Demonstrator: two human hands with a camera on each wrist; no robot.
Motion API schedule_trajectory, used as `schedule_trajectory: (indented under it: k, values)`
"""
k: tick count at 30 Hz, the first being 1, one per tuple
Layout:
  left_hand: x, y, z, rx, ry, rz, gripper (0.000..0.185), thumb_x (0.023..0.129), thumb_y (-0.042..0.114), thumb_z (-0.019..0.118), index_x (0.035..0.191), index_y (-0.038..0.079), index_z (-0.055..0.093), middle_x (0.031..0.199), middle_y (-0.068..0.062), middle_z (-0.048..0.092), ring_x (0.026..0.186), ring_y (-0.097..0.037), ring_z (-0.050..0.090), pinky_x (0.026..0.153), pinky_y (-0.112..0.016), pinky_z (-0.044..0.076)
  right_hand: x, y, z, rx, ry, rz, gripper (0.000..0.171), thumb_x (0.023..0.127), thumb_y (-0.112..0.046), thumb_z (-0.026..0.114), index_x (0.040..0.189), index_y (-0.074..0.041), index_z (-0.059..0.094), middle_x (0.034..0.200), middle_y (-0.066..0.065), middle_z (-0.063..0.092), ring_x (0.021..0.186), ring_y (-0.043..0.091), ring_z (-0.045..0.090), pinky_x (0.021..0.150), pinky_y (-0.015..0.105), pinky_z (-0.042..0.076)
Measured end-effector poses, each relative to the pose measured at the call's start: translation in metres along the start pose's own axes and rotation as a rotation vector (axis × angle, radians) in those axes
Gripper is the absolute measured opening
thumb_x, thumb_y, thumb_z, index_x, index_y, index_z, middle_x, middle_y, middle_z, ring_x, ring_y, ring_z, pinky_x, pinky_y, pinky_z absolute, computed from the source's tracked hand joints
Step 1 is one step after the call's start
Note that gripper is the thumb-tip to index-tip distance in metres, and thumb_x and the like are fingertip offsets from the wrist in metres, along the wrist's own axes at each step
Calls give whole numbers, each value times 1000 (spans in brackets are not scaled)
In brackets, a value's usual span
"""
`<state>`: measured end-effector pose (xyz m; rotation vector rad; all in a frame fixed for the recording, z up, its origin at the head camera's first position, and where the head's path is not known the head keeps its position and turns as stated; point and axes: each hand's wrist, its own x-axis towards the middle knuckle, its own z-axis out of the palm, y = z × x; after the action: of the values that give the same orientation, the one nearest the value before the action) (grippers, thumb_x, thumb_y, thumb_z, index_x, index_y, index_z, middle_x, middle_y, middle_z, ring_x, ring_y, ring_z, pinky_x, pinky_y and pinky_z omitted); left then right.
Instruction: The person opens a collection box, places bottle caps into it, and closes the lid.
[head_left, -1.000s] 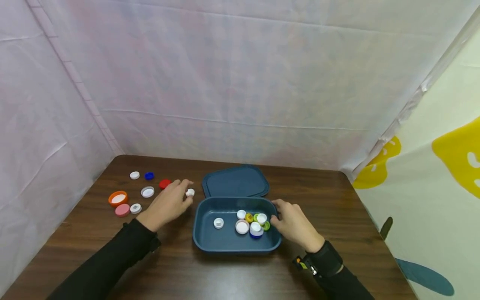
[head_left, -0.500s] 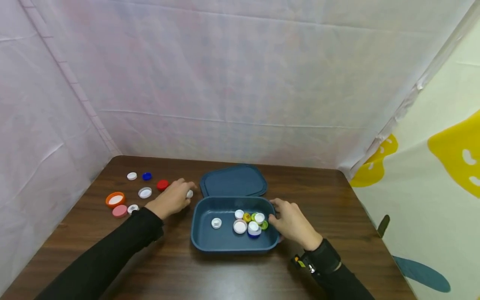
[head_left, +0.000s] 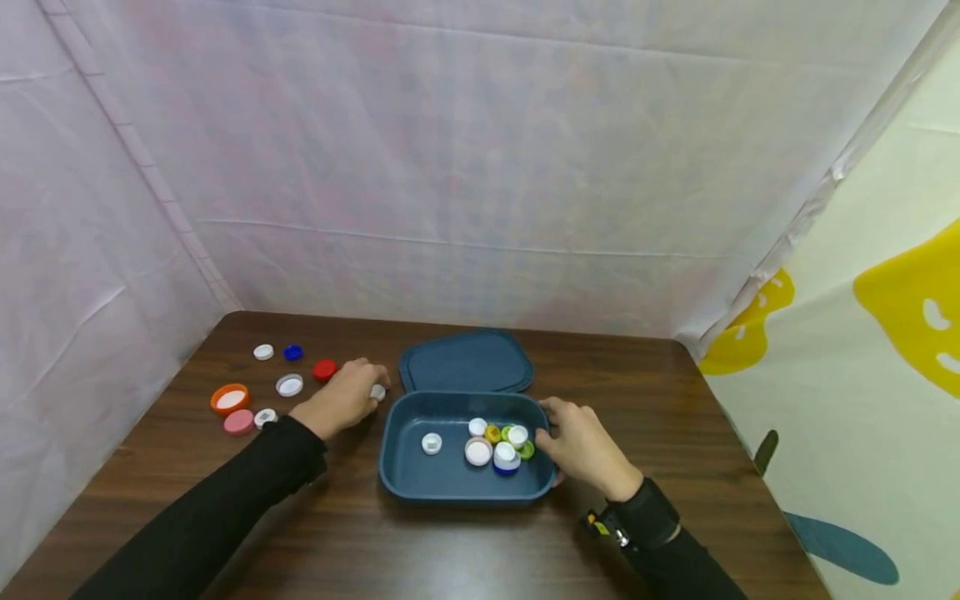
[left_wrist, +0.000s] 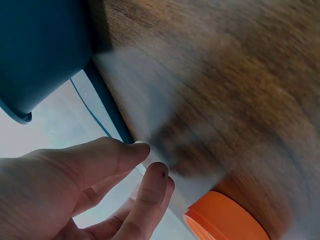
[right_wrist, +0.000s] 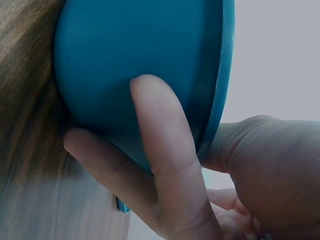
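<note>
Brown wooden table [head_left: 420,542], white sheets [head_left: 465,150] around.

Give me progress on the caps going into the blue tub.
Done: about eight caps already lie in the tub, most bunched at its right end.
In hand: left hand pinches a white cap beside the tub; right hand grips the tub's right rim.
Left: seven loose caps, including the orange cap, and the lid is off.
</note>
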<state>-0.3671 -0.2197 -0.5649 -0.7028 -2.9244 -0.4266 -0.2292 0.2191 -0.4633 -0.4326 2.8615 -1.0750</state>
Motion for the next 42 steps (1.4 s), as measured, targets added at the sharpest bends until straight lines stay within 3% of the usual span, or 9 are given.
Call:
schedule_trajectory:
  k: [4,9,14,21,24,28,31,36,42]
  values:
    - [-9,20,-22,-24,18,-29,26,90,6,92,113,13,84,110,-13,79,104,-34,75,87,-52,65,0,0,0,-6,6,0,47,106,-3,77,151,10,68,136,34,81,49,5,68,45,29,58]
    - [-34,83,-86,-74,1,-79,24,94,0,87,117,3,83,113,-22,78,106,-39,75,90,-57,66,1,1,1,-3,13,1,44,106,-3,77,148,11,71,133,32,83,46,4,67,45,29,58]
    - [-48,119,-116,-88,32,-76,27,96,-2,85,123,0,82,114,-23,76,102,-35,74,88,-51,67,1,2,1,2,16,-1,43,105,-3,77,146,10,72,133,32,83,47,5,68,45,29,58]
    - [-54,157,-123,-128,107,49,25,98,-6,84,122,3,83,109,-19,72,88,-23,70,79,-40,67,0,1,-2,15,-1,9,43,106,-5,78,147,9,71,135,31,82,76,18,84,51,29,63]
    - [-57,175,-123,-133,62,66,28,98,-5,85,124,4,83,112,-18,72,87,-19,68,77,-34,67,0,1,-4,32,-24,14,46,106,-4,77,149,9,69,134,31,82,80,21,86,52,32,64]
    - [-58,194,-121,-147,-19,84,28,100,-4,85,126,5,83,114,-16,72,88,-17,67,76,-27,65,1,2,-6,86,-67,25,48,105,-1,72,151,12,66,137,35,79,60,16,79,50,35,64]
    - [-58,204,-118,-165,-68,91,28,100,-1,87,127,6,83,116,-14,73,93,-17,70,82,-30,70,2,3,-7,101,-73,24,48,106,-1,71,151,14,66,138,36,79,58,15,78,50,36,64]
    - [-59,212,-109,-168,-142,125,29,101,3,88,129,7,82,119,-15,75,100,-21,73,88,-38,72,2,3,-6,98,-68,33,49,105,-1,72,152,14,65,137,36,79,59,16,78,50,37,64]
    - [-60,212,-101,-157,-216,149,30,104,6,86,133,6,81,122,-18,76,97,-18,71,83,-33,67,1,2,-4,98,-68,35,50,105,-1,71,152,14,65,136,37,79,56,15,77,49,36,64]
